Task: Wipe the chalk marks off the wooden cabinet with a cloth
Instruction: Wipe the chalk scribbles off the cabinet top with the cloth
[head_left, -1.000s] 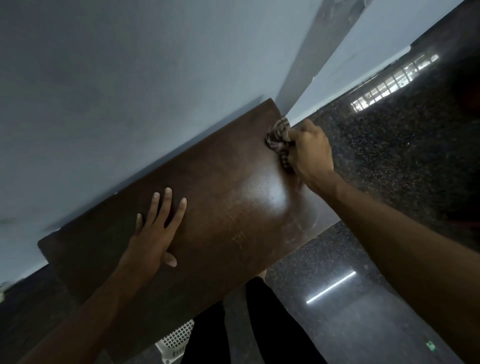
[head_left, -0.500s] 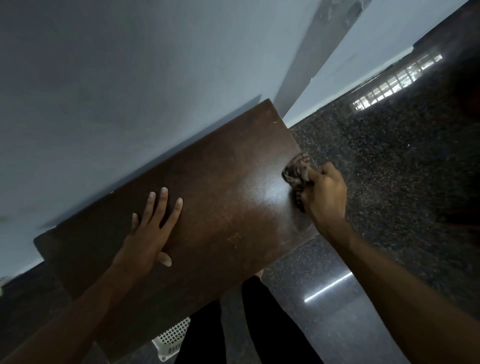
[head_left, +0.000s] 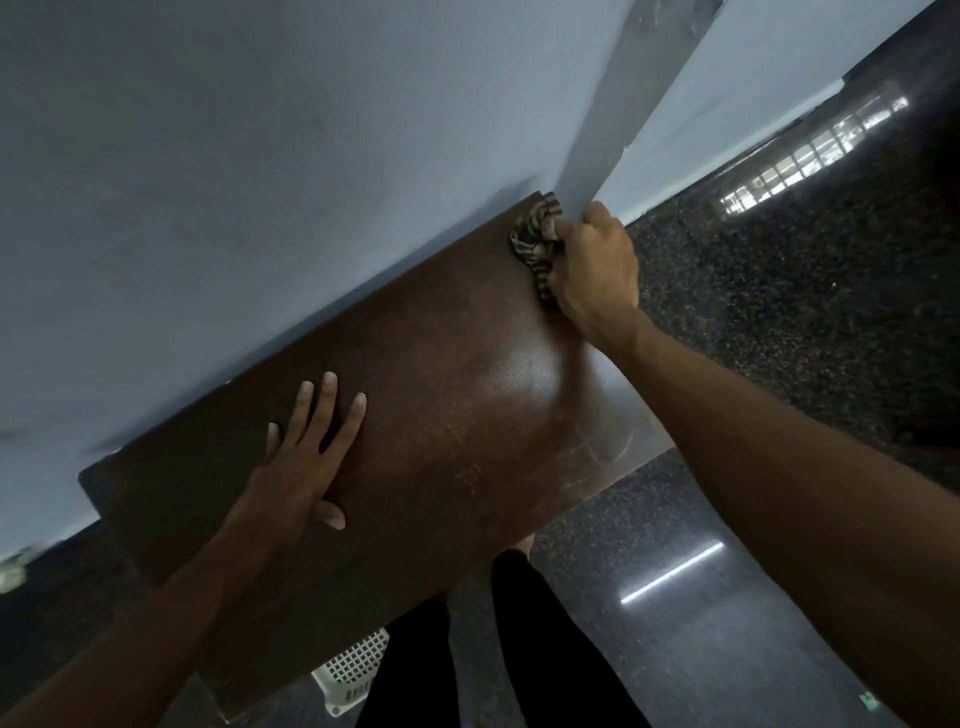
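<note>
**Cloth at the far corner, chalk strokes near the front edge**

My left hand holds nothing: it lies flat, fingers straight and slightly spread, palm pressed on the top of the wooden cabinet towards its left half. My right hand is curled tight round a bunched striped cloth, which sticks out past my fingers and sits on the cabinet's far right corner, right where the top meets the pale wall.

Between my hands the brown top carries a soft sheen and some fine scratches. Further right, close to the front edge and partly under my right forearm, I see faint pale strokes that I take for chalk marks. They are well apart from the cloth.

What worries me is that corner. The cloth sits so near the right-hand edge that a hard stroke could carry it off the top towards the dark speckled floor, or scrape my knuckles on the wall. I also judge that a tight wad touches little of the wood, so it may smear chalk rather than lift it. And since my own arm hides the front strokes, I could easily skip them. If my left palm lets up, the cabinet might shift under the rubbing.
</note>
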